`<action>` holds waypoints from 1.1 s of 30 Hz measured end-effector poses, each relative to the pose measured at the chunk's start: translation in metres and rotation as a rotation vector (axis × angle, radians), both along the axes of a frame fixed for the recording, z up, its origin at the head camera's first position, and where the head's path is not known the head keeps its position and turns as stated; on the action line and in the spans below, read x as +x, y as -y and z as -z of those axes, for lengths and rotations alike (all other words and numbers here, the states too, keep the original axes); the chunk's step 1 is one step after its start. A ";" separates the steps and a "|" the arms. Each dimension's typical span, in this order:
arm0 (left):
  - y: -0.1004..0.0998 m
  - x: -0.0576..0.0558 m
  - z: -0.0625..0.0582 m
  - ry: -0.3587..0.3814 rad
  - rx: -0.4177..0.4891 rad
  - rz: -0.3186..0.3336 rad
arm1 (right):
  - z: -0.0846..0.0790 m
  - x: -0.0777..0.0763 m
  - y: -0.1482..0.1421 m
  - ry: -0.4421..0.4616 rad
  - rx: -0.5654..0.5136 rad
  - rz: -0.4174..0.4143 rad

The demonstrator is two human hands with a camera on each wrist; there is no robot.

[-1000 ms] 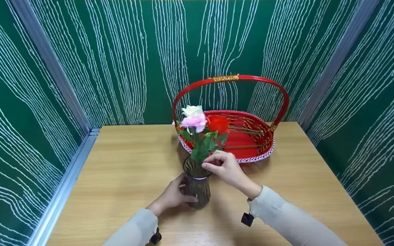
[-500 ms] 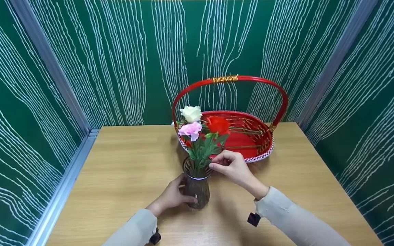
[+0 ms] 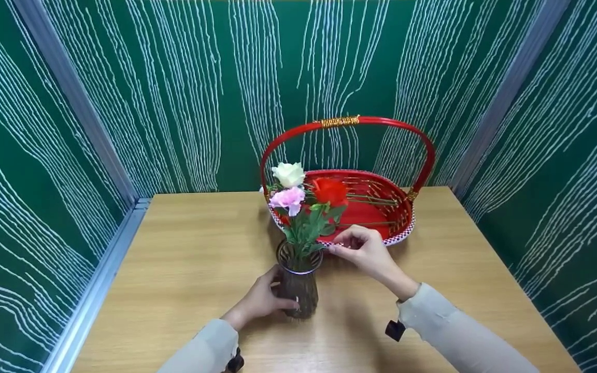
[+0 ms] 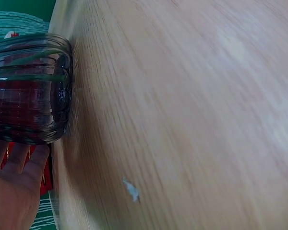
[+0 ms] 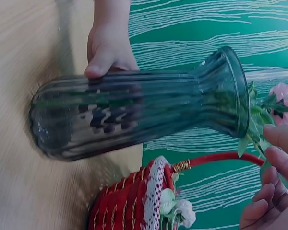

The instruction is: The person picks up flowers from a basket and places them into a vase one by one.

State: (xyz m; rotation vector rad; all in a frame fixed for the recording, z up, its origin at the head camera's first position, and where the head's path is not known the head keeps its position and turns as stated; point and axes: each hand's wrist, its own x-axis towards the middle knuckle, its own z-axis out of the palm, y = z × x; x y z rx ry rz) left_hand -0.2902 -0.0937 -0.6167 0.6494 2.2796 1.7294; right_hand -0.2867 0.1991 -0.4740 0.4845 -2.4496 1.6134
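A ribbed, smoky glass vase (image 3: pixel 298 295) stands on the table, a white rose (image 3: pixel 288 174), a pink flower (image 3: pixel 287 200) and a red rose (image 3: pixel 330 191) rising from it on leafy stems. My left hand (image 3: pixel 262 298) grips the lower vase, thumb on the near side; in the left wrist view its fingers (image 4: pixel 33 160) lie along the glass. My right hand (image 3: pixel 366 251) is just right of the vase's rim, thumb and index finger slightly apart beside a leaf tip. In the right wrist view its fingers (image 5: pixel 273 191) are loosely curled near green leaves (image 5: pixel 257 129).
Behind the vase stands a red basket (image 3: pixel 404 241) with a tall arched handle (image 3: pixel 428 150) and a lace rim, holding more stems. A white flower (image 5: pixel 185 213) shows at its edge. Green walls with white lines enclose the wooden table (image 3: pixel 189 248).
The pink flower has sunk lower and come to rest. My right hand has drawn back to the right, away from the stems. My left hand stays on the vase.
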 end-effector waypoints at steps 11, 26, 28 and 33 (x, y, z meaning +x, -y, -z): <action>-0.002 0.002 -0.001 -0.047 -0.020 -0.008 | 0.004 0.000 -0.021 -0.017 -0.049 0.055; -0.002 0.001 -0.001 -0.055 -0.041 -0.013 | 0.030 -0.014 -0.040 -0.178 0.116 0.074; -0.002 0.001 -0.001 -0.054 -0.039 -0.011 | 0.033 -0.015 -0.044 -0.189 0.151 0.059; -0.002 0.001 0.001 -0.051 -0.029 -0.010 | 0.042 -0.022 -0.052 -0.235 0.247 0.049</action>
